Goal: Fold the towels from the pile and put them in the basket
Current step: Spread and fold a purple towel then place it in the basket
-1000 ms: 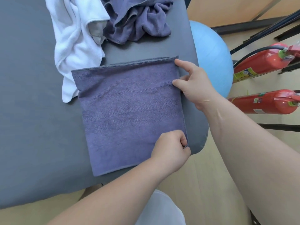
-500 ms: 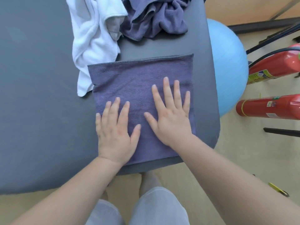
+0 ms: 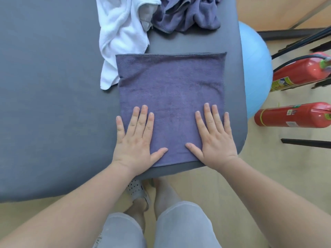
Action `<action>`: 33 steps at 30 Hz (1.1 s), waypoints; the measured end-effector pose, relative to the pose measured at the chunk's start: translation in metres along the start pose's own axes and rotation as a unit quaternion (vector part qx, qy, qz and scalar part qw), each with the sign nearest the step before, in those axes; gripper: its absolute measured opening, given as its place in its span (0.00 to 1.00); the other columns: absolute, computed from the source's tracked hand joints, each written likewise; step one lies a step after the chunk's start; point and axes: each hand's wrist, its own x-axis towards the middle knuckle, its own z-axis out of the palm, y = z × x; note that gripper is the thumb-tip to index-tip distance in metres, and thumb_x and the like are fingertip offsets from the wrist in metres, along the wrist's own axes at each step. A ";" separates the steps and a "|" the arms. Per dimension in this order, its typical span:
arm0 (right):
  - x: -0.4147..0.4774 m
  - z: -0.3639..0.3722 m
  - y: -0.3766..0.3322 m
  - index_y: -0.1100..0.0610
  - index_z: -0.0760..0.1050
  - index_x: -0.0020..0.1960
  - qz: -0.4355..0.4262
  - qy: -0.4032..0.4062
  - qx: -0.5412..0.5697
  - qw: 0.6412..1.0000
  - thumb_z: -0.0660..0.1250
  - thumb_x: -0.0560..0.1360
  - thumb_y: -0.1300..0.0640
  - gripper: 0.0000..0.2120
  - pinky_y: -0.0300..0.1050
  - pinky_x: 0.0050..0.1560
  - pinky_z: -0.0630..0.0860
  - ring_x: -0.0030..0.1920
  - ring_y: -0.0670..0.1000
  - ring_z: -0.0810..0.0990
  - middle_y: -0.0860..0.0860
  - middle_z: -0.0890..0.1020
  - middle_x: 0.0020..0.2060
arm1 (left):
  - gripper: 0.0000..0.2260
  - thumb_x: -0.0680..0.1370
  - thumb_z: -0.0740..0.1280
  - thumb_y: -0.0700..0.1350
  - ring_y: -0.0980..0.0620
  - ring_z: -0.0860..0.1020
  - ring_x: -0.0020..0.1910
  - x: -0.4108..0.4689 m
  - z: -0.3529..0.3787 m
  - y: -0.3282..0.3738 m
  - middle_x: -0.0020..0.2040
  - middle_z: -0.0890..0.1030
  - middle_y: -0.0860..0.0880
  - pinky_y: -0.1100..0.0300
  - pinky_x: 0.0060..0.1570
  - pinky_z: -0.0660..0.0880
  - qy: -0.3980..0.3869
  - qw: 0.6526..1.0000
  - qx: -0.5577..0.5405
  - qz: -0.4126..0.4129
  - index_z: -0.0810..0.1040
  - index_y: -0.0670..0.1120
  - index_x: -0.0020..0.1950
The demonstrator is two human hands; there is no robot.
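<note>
Folded purple towel (image 3: 170,83) is lying flat as a near-square on the grey table (image 3: 44,104), close to the table's near right corner. Its near edge is running just inside the table's front edge. That table is taking up the whole left and middle of the view. Beyond its right edge a blue ball (image 3: 256,59) is sitting on the pale wooden floor (image 3: 268,176), partly hidden behind the tabletop. At the bottom, the person's legs in grey trousers (image 3: 179,226) are standing close to the table's front.

Farther back on the table a white towel (image 3: 121,33) is lying rumpled, its lower end touching the far left corner of the folded one. Just right of it a crumpled purple towel (image 3: 188,13) is heaped at the top edge of the view, apart from the folded one. Between these two a grey patch (image 3: 146,13) is showing. It may be a third cloth or part of the white towel, and the view is not settling which.

Right of the ball, two red fire extinguishers are showing at the picture's edge, an upper one (image 3: 300,74) and a lower one (image 3: 293,117).

Both hands are pressing flat on the near half of the folded towel, fingers straight and slightly spread, gripping nothing. The left hand (image 3: 136,140) is covering the near left corner, its little finger lying off the cloth on bare table. The right hand (image 3: 216,142) is lying along the right edge by the near right corner. The two are well apart, thumbs pointing toward each other with bare cloth between. Below the table edge a pale perforated shoe (image 3: 137,191) is showing.
</note>
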 end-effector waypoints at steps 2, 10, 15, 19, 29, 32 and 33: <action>-0.022 0.007 -0.003 0.55 0.47 0.82 -0.035 -0.004 -0.004 0.999 0.51 0.77 0.29 0.44 0.66 0.78 0.47 0.81 0.59 0.43 0.58 0.46 0.82 | 0.46 0.74 0.49 0.73 0.45 0.45 0.81 -0.015 0.005 -0.001 0.82 0.47 0.43 0.35 0.76 0.41 0.005 0.997 0.003 0.077 0.52 0.42 0.82; -0.036 0.014 -0.002 0.58 0.53 0.82 -0.087 -0.007 0.016 0.996 0.53 0.77 0.31 0.43 0.64 0.78 0.51 0.80 0.64 0.50 0.62 0.52 0.80 | 0.48 0.73 0.49 0.74 0.47 0.42 0.81 -0.034 0.024 0.000 0.82 0.42 0.45 0.39 0.77 0.43 0.001 0.997 -0.002 0.080 0.44 0.44 0.82; -0.034 0.019 0.003 0.55 0.62 0.79 -0.084 0.066 0.016 0.994 0.53 0.80 0.43 0.31 0.61 0.76 0.61 0.77 0.63 0.63 0.59 0.62 0.78 | 0.37 0.78 0.50 0.65 0.50 0.47 0.81 -0.036 0.023 -0.003 0.83 0.48 0.48 0.42 0.78 0.44 0.044 0.994 -0.055 0.079 0.49 0.48 0.82; -0.033 0.011 0.006 0.55 0.69 0.75 -0.092 0.101 0.033 0.990 0.53 0.77 0.56 0.27 0.60 0.72 0.67 0.73 0.63 0.69 0.60 0.69 0.75 | 0.33 0.76 0.58 0.52 0.45 0.55 0.80 -0.040 0.015 0.000 0.82 0.55 0.46 0.38 0.76 0.54 0.051 0.996 -0.023 0.075 0.57 0.46 0.81; -0.106 0.013 0.010 0.55 0.66 0.77 -0.093 0.005 0.019 0.996 0.68 0.73 0.65 0.34 0.60 0.75 0.63 0.77 0.64 0.63 0.60 0.64 0.78 | 0.31 0.70 0.66 0.38 0.38 0.65 0.76 -0.102 0.017 0.044 0.78 0.64 0.39 0.35 0.69 0.67 0.013 0.998 -0.003 0.064 0.70 0.39 0.75; -0.127 0.013 0.002 0.52 0.58 0.81 -0.086 -0.032 0.018 0.996 0.64 0.78 0.46 0.34 0.66 0.76 0.61 0.80 0.64 0.55 0.59 0.55 0.81 | 0.34 0.74 0.59 0.54 0.41 0.56 0.80 -0.127 0.016 0.055 0.81 0.57 0.40 0.33 0.72 0.60 -0.032 0.997 -0.031 0.059 0.65 0.41 0.78; -0.128 0.009 -0.001 0.51 0.54 0.82 -0.078 -0.037 0.030 0.996 0.60 0.77 0.37 0.38 0.65 0.77 0.56 0.81 0.63 0.51 0.58 0.52 0.81 | 0.38 0.74 0.58 0.61 0.41 0.54 0.80 -0.129 0.013 0.056 0.81 0.55 0.41 0.33 0.72 0.58 -0.037 0.997 -0.040 0.060 0.62 0.42 0.79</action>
